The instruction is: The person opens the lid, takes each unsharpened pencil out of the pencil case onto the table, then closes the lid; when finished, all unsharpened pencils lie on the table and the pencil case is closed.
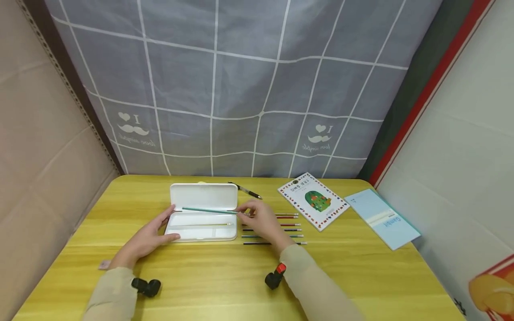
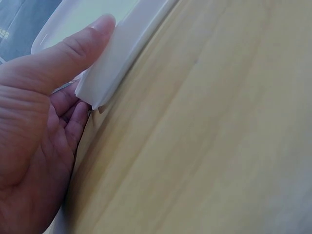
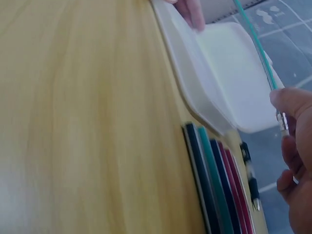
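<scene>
An open white pencil case (image 1: 202, 235) lies on the table, its lid tipped back. My left hand (image 1: 146, 238) grips the case's left end; in the left wrist view the thumb lies over the rim and the fingers bend around the outside. My right hand (image 1: 263, 220) pinches a green pencil (image 1: 209, 210) near its metal-and-eraser end, as the right wrist view shows. That pencil is held level above the case, pointing left. Inside the case lies a pale pencil (image 1: 192, 225). Right of the case is a row of several pencils (image 3: 214, 180), dark, green and red, partly under my right hand.
A black pen (image 1: 250, 192) lies behind the case's right corner. Farther right are a white booklet (image 1: 297, 196) with a patterned border and a light blue notebook (image 1: 381, 218). A small pinkish object (image 1: 104, 265) sits by my left wrist. A grey checked curtain (image 1: 237, 89) hangs behind the table.
</scene>
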### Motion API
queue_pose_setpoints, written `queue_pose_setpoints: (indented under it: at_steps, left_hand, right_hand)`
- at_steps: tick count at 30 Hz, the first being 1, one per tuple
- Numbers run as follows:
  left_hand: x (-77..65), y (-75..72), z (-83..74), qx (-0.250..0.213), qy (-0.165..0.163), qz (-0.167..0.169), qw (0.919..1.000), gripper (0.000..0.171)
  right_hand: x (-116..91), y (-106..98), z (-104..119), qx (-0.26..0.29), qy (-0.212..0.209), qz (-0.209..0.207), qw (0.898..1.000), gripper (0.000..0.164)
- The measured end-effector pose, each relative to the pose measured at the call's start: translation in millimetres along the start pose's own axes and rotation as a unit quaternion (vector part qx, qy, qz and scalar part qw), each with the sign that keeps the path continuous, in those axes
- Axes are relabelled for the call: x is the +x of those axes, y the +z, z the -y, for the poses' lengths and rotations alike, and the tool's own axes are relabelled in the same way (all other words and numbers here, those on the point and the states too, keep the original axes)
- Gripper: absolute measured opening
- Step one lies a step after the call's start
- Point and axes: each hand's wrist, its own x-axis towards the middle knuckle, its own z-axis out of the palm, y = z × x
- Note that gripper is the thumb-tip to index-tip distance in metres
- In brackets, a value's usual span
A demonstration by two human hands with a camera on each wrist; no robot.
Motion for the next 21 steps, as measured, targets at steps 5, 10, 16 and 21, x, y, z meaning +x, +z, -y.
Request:
queue_pose_setpoints:
  at_steps: [5,10,16,21]
  left_hand:
    - [-1.2,-0.5,0.2,0.0,0.002,0.0,1.0,0.1]
    - [-0.8,-2.1,0.6,0.004,0.002,-0.002,1.0,0.099]
    - [0.0,-1.0,-0.4,0.005,0.0,0.001,1.0,0.1]
    - [-0.5,-0.6,-0.9,0.008,0.002,0.0,1.0,0.099]
  right_hand:
    - [-13,-23,-14,0.034,0.004,-0.017,0.999,0.009]
    - [-30,-42,-27,0.059,0.005,-0.023,0.998,0.011]
    - [-56,-61,-37,0.047,0.018,-0.035,0.998,0.01]
    - [-77,-78,-45,0.018,0.037,-0.034,0.999,0.01]
